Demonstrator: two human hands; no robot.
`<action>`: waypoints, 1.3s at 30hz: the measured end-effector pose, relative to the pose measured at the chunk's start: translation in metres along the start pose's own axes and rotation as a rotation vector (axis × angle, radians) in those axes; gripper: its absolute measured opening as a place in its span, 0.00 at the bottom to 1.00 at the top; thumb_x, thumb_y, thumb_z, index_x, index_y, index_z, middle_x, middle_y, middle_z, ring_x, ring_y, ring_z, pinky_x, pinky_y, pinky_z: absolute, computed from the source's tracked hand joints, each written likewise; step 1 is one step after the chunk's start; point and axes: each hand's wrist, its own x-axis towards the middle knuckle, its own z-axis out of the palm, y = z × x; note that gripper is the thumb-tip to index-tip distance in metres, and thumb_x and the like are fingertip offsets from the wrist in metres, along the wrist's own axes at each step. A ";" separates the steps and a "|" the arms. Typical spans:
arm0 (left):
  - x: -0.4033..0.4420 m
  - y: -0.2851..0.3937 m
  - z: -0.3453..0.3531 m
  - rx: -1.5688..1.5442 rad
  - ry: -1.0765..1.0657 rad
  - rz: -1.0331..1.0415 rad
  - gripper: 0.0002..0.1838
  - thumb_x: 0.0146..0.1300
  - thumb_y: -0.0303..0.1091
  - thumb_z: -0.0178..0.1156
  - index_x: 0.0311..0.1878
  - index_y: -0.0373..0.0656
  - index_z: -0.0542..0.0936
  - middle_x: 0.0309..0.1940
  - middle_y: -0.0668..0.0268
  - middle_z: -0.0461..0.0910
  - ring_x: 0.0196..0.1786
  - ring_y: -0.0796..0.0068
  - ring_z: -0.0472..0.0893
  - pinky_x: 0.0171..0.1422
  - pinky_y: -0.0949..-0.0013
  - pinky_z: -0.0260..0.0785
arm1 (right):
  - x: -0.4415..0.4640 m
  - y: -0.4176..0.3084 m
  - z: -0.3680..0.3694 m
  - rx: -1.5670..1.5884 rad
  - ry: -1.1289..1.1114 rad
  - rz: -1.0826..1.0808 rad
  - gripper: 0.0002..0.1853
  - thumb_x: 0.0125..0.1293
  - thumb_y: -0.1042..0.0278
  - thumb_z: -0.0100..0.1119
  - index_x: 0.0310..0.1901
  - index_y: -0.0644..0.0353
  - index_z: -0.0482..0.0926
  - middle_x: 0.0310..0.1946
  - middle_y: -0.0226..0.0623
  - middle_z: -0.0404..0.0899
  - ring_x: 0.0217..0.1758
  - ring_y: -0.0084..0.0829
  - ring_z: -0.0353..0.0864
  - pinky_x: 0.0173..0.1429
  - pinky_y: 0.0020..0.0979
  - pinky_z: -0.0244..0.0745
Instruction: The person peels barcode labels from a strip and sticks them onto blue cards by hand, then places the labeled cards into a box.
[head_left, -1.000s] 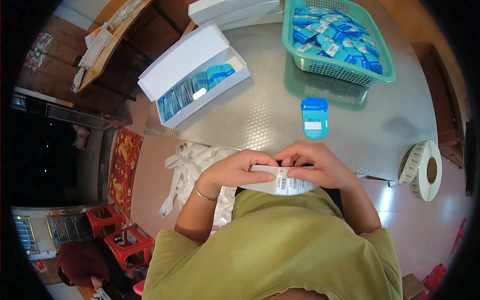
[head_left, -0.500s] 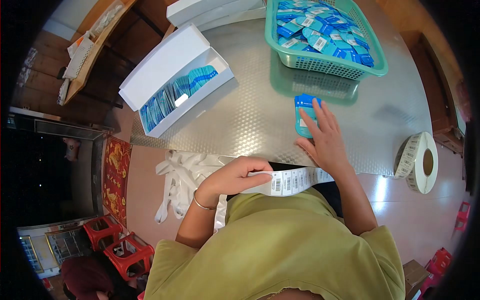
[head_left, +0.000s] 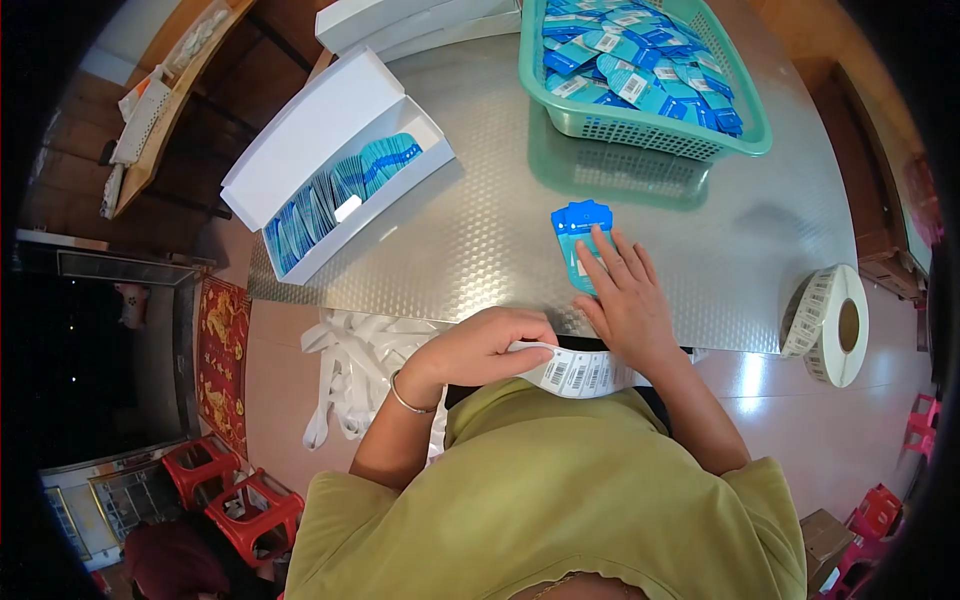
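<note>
My left hand (head_left: 488, 347) pinches the end of a strip of white barcode labels (head_left: 585, 374) between thumb and fingers, just off the table's near edge. The strip runs right, passing beneath my right wrist. My right hand (head_left: 630, 305) lies with fingers stretched out on a small stack of blue and teal cards (head_left: 578, 222) on the metal table. The cards are slightly fanned, and my fingers cover part of them. A large roll of labels (head_left: 822, 345) stands at the table's right edge.
A green basket (head_left: 640, 130) heaped with similar cards stands at the back. On the left, an open white box (head_left: 375, 205) holds a row of cards. White backing strip (head_left: 345, 375) hangs in a tangle below the edge. Red stools (head_left: 255, 510) and a person in dark red (head_left: 175, 560) are lower left.
My right hand and the cards under it have slid left and a little nearer to me, and the stack has fanned more. My left hand keeps its pinch on the label strip.
</note>
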 end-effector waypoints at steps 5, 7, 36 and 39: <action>0.005 0.001 0.002 -0.096 -0.017 -0.016 0.08 0.69 0.31 0.56 0.40 0.35 0.78 0.32 0.65 0.78 0.36 0.74 0.74 0.44 0.70 0.67 | -0.003 0.014 -0.014 0.490 0.123 -0.058 0.27 0.66 0.67 0.60 0.66 0.59 0.70 0.62 0.44 0.72 0.66 0.42 0.71 0.68 0.42 0.66; 0.007 0.003 0.005 -0.246 0.018 -0.046 0.08 0.70 0.31 0.56 0.41 0.35 0.79 0.33 0.68 0.78 0.37 0.79 0.74 0.43 0.72 0.67 | -0.010 0.009 -0.036 0.975 -0.122 0.104 0.25 0.66 0.70 0.59 0.65 0.61 0.70 0.52 0.41 0.77 0.55 0.34 0.77 0.59 0.36 0.72; 0.048 -0.014 -0.012 -0.784 -0.042 -0.202 0.09 0.69 0.33 0.61 0.44 0.38 0.80 0.38 0.75 0.79 0.41 0.88 0.74 0.47 0.78 0.68 | 0.012 0.020 -0.054 0.806 -0.029 -0.166 0.22 0.47 0.72 0.75 0.48 0.56 0.83 0.48 0.35 0.80 0.46 0.38 0.81 0.47 0.36 0.78; 0.048 -0.010 -0.011 -0.843 -0.017 -0.256 0.10 0.68 0.34 0.61 0.44 0.38 0.81 0.38 0.74 0.80 0.41 0.88 0.74 0.46 0.77 0.68 | 0.011 0.021 -0.052 0.810 -0.049 -0.140 0.23 0.47 0.72 0.75 0.49 0.55 0.84 0.48 0.35 0.80 0.46 0.38 0.81 0.47 0.36 0.78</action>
